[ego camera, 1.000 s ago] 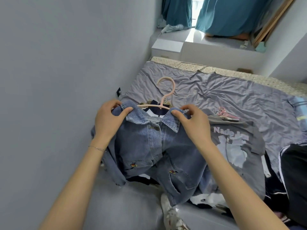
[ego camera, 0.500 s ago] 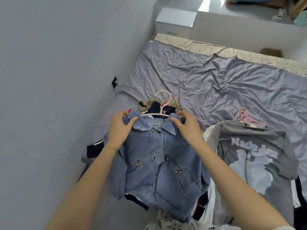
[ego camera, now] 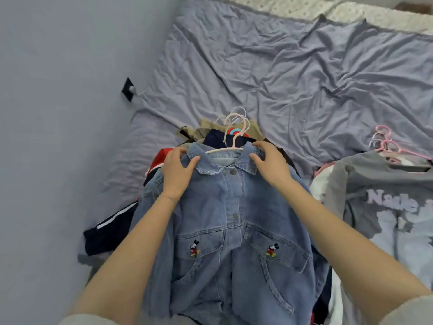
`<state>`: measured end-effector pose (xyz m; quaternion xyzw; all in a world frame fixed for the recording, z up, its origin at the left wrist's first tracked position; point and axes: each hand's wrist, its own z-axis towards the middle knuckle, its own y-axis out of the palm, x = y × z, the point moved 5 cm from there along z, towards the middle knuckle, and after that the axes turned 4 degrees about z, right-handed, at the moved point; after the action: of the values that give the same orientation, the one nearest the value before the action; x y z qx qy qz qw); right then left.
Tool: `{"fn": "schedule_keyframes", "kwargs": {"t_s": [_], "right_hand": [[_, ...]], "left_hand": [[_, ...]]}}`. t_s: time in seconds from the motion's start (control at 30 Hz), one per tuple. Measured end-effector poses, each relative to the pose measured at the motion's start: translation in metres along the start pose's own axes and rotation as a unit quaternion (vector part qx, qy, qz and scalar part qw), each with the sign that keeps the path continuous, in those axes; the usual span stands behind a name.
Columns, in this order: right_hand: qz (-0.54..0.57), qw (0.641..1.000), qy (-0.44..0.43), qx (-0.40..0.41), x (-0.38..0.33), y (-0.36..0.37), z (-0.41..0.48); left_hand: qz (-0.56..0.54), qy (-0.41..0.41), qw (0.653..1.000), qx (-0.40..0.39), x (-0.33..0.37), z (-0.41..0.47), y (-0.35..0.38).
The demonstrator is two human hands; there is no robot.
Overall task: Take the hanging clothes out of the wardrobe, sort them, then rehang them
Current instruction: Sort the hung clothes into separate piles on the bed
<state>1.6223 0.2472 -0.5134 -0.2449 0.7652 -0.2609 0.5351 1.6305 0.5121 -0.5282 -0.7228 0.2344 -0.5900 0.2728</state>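
A blue denim jacket [ego camera: 234,231] on a pale pink hanger [ego camera: 234,139] lies front-up on a pile of clothes on the bed. My left hand [ego camera: 178,172] grips its left shoulder by the collar, thumb on top. At the right side of the collar my right hand [ego camera: 269,163] holds the shoulder the same way. Under the jacket lie dark, red and tan garments [ego camera: 210,134] with more hanger hooks showing. A grey printed T-shirt [ego camera: 386,207] on pink hangers [ego camera: 389,146] lies to the right.
The bed is covered by a wrinkled lilac sheet [ego camera: 281,66]. A grey wall [ego camera: 58,113] runs along the left with a black socket [ego camera: 127,90] and a plug. A navy garment with white stripes [ego camera: 110,231] hangs at the bed's left edge.
Both hands have lowered the denim jacket flat onto the left pile, and it now lies spread out. The view has tilted further down toward the bed.
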Motion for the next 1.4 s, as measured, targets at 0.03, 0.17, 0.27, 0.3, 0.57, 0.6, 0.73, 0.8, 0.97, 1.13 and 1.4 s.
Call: {"fn": "schedule_keyframes", "kwargs": {"t_s": [0.03,0.17,0.27,0.3,0.57,0.6,0.73,0.8,0.97,1.13,1.4], "right_hand": [[-0.01,1.0,-0.004,-0.002,0.007,0.007,0.005],[-0.069,0.997,-0.019,0.005,0.022,0.03,0.005],[-0.074,0.996,-0.037,0.037,0.014,0.034,-0.015],[-0.066,0.996,-0.04,0.046,0.009,0.032,-0.024],[-0.005,0.995,-0.004,0.103,-0.013,-0.042,-0.116],[-0.008,0.994,-0.004,0.108,-0.014,-0.056,-0.129],[0.01,0.988,0.007,0.154,-0.015,-0.113,-0.185],[0.01,0.986,0.008,0.168,-0.013,-0.137,-0.213],[0.017,0.981,0.022,0.191,0.017,-0.188,-0.269],[0.02,0.976,0.016,0.214,0.084,-0.254,-0.299],[0.027,0.988,0.001,0.155,0.202,-0.357,-0.305]], "left_hand": [[0.005,0.008,1.0,-0.001,-0.007,0.004,0.007],[0.057,0.051,0.997,0.001,-0.018,0.011,0.023],[0.088,0.108,0.99,-0.011,-0.006,0.002,0.025],[0.088,0.125,0.988,-0.013,0.001,-0.003,0.023],[0.068,0.194,0.976,-0.07,0.067,-0.076,0.0],[0.07,0.196,0.975,-0.074,0.079,-0.085,-0.003],[0.074,0.218,0.968,-0.095,0.135,-0.121,-0.011],[0.074,0.227,0.965,-0.106,0.164,-0.141,-0.011],[0.075,0.25,0.956,-0.131,0.229,-0.201,0.013],[0.074,0.267,0.952,-0.127,0.287,-0.257,0.075],[0.041,0.186,0.978,-0.081,0.357,-0.333,0.199]]}}
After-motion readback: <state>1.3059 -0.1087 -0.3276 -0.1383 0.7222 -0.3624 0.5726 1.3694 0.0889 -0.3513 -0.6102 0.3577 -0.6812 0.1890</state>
